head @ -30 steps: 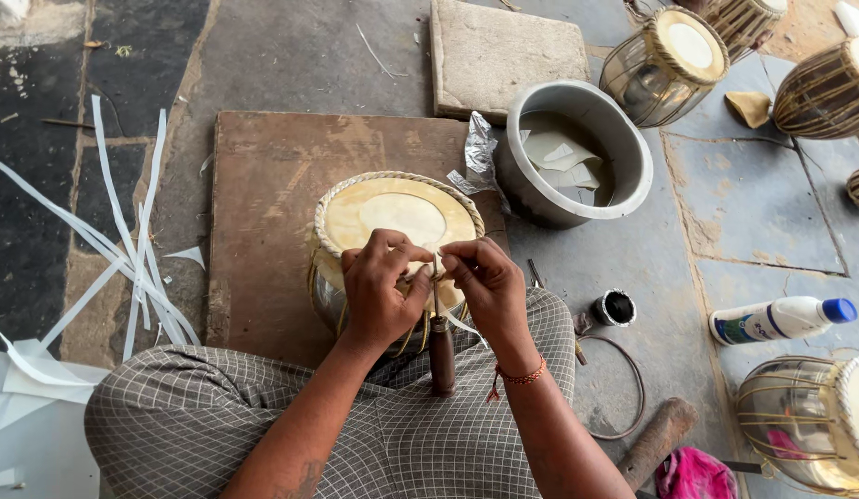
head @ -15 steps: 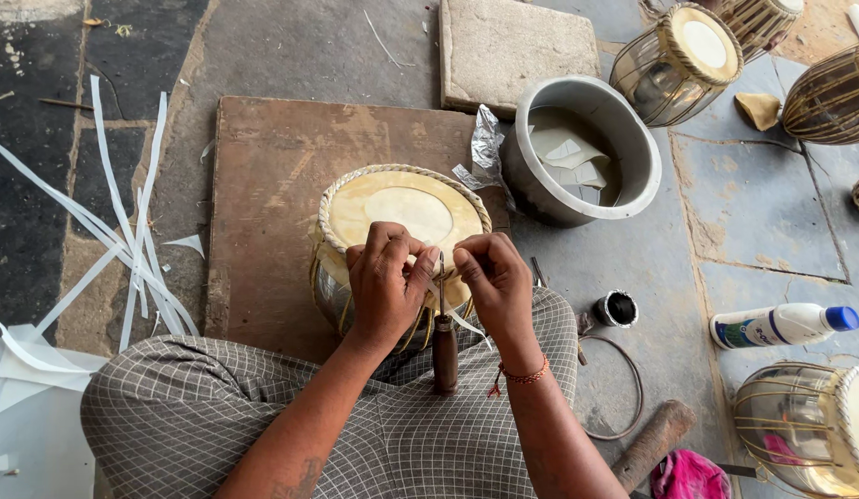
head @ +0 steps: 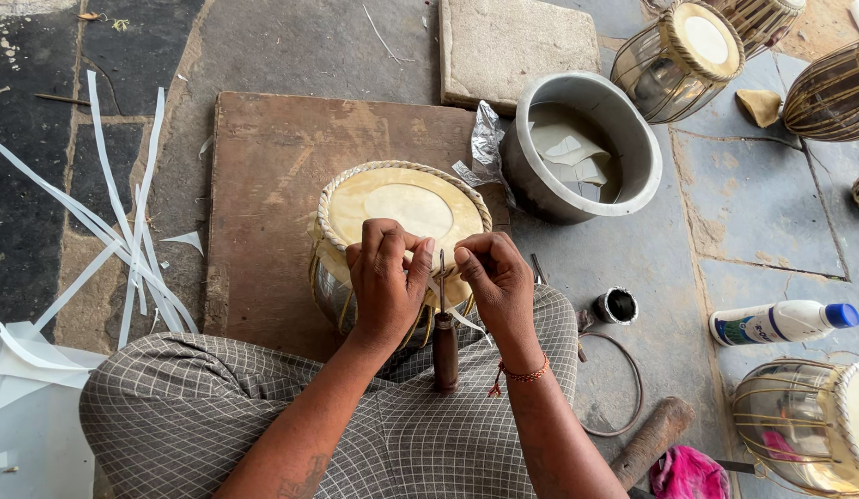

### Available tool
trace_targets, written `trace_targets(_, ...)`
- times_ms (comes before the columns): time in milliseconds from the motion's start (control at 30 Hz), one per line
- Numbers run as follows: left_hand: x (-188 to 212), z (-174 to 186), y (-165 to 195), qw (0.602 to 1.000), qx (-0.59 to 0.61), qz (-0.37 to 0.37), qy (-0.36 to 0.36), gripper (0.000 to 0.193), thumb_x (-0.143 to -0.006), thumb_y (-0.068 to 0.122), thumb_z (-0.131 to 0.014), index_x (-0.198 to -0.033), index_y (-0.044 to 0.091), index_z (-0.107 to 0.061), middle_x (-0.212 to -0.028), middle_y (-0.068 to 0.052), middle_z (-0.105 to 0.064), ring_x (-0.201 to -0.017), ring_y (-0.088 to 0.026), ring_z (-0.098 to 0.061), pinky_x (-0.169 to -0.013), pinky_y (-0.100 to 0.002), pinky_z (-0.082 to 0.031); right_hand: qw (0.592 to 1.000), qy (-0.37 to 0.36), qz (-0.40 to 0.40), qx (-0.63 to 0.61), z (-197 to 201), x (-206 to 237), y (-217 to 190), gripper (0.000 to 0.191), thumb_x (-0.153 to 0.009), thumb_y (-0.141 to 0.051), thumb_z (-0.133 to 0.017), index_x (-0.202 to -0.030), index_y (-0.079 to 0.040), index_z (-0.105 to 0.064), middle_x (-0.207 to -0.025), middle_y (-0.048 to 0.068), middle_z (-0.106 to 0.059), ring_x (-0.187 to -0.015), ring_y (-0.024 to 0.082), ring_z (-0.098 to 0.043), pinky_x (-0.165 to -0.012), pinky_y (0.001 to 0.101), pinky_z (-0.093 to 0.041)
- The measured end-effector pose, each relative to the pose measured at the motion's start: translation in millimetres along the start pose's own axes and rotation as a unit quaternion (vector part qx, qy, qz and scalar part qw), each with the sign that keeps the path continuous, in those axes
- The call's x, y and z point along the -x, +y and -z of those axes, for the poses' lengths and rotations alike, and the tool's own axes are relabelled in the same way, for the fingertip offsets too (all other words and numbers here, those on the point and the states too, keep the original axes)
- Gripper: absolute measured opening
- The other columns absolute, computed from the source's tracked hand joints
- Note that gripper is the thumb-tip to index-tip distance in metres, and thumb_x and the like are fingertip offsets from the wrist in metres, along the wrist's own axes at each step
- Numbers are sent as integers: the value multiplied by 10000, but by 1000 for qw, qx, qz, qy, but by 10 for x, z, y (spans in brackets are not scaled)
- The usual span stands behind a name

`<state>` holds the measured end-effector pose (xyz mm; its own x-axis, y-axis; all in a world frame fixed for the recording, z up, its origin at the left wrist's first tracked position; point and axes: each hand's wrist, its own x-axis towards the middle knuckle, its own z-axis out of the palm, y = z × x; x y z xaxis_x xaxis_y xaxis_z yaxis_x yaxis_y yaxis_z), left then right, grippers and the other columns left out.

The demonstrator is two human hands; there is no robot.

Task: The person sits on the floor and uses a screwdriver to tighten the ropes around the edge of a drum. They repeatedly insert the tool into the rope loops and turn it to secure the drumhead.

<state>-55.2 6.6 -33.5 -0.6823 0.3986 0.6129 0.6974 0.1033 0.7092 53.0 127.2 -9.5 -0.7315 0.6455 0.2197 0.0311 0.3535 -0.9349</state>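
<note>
Both hands, left hand [head: 385,282] and right hand [head: 497,282], pinch a thin white strip [head: 462,319] at the near rim of the drum [head: 402,208], which stands on a wooden board [head: 272,166]; a wooden-handled awl [head: 444,346] stands upright between them.

My left hand [head: 385,282] and right hand [head: 496,285] cover the near rim of the drum [head: 403,208], so I can't tell how the pale strip [head: 466,321] passes through there. The awl [head: 444,333] hides its tip between my fingers. Far right, three more drums [head: 693,46] are cut by the frame's edge; another drum [head: 808,430], near right, is cropped too.
</note>
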Motion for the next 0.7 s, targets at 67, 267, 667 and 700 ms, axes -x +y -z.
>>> trace_targets(67, -3, 4, 9, 1000, 3, -1, -2, 188, -1009, 251, -699, -972, 88, -613, -1002, -3, -564, -705, -118, -560, -816, -368, -351, 1000, -3, 11, 15, -1, -6, -24, 205, -968, -214, -733, -980, -11, -710, -1007, 19, -666, -855, 66, -647, -738, 217, -549)
trace_targets(267, 9, 20, 36, 999, -25, -24, -17, 168, -968, 285, -744, -917, 134, -691, -980, 10, -581, -822, -137, -585, -839, -361, -342, 994, -33, 25, 99, -18, -17, -140, 155, -951, -186, -722, -994, -38, -729, -1015, 14, -683, -834, 71, -651, -711, 226, -555)
trace_targets(667, -78, 121, -16, 991, -53, -55, -108, 508, -804, 328, -830, -1180, 44, -642, -1152, -92, -567, -1098, -269, -576, -926, -433, -335, 971, 43, 110, 209, 19, 404, -13, 169, -980, -165, -709, -1023, -36, -608, -1027, 81, -628, -843, 147, -658, -739, 293, -583)
trace_targets(700, -86, 130, -32, 989, -64, -43, -129, 470, -806, 330, -838, -1148, 64, -656, -1137, -82, -581, -1092, -268, -572, -930, -440, -333, 970, 35, 63, 232, 14, 563, -5, 200, -959, -191, -747, -1015, -47, -620, -964, 66, -646, -792, 151, -655, -708, 300, -567)
